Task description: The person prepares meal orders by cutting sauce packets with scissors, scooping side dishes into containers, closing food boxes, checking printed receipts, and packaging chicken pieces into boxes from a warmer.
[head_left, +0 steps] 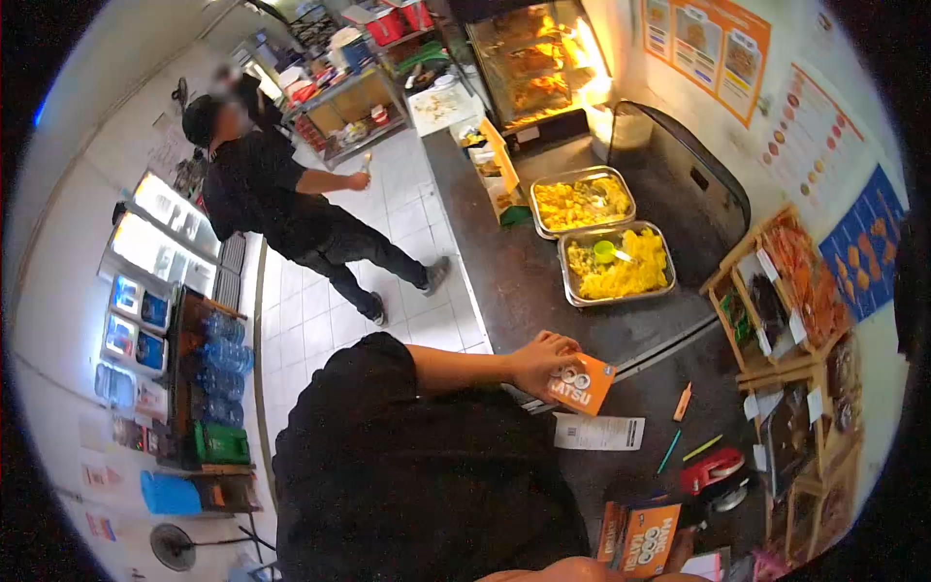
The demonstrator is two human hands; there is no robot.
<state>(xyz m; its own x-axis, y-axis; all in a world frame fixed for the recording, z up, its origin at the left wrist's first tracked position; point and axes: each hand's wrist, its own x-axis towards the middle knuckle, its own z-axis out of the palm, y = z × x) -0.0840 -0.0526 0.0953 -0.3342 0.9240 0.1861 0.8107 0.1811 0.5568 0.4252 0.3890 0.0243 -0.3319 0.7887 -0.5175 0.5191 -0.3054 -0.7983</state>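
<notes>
My left hand [541, 364] reaches out over the dark counter, its fingers closed on the edge of an orange box [582, 385] with "KATSU" printed in white. Just below the box lies a white printed receipt [599, 433]. Only a strip of my right hand [580, 570] shows at the bottom edge, beside a stack of orange printed boxes [645, 538]; its fingers are cut off. Near the receipt are an orange marker-like item [683, 402], a teal pen [669, 451], a yellow-green pen [702, 447] and a red tape dispenser-like object [713, 470].
Two metal trays [669, 281] of yellow food stand beyond my left hand, a green scoop [604, 251] in one. Wooden racks [776, 373] line the right. A lit display warmer [538, 58] stands at the back. A person in black [262, 184] is on the tiled floor, holding something small.
</notes>
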